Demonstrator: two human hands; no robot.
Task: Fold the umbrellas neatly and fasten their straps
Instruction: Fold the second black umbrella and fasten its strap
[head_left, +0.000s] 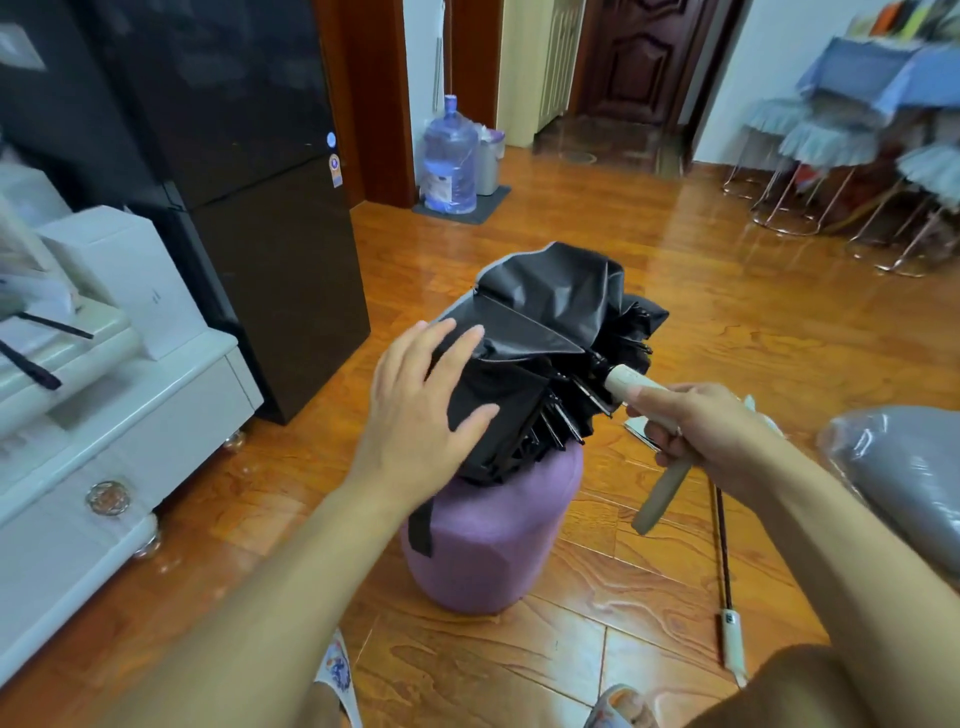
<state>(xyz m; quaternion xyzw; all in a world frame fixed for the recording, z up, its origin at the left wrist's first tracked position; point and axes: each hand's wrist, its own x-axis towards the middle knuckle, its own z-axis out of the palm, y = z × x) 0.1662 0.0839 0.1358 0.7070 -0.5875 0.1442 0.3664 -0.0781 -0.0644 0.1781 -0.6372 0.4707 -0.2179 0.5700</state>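
Note:
A collapsed umbrella with a loose black canopy (550, 306) and grey outer edge rests on a purple stool (488, 540). Its ribs bunch together near the cream handle (660, 488). My right hand (711, 431) grips that handle, thumb along its upper part. My left hand (421, 410) lies flat with fingers spread on the canopy's left side. A black strap (421, 530) hangs down over the stool. A second umbrella (727, 603), open with a grey canopy and a thin dark shaft ending in a cream handle, lies on the floor at the right.
A black fridge (234, 182) and a white cabinet (119, 415) stand to the left. A water jug (449, 156) and bin are at the back. Stools and a covered table (862, 73) fill the far right. My slippered feet show at the bottom edge.

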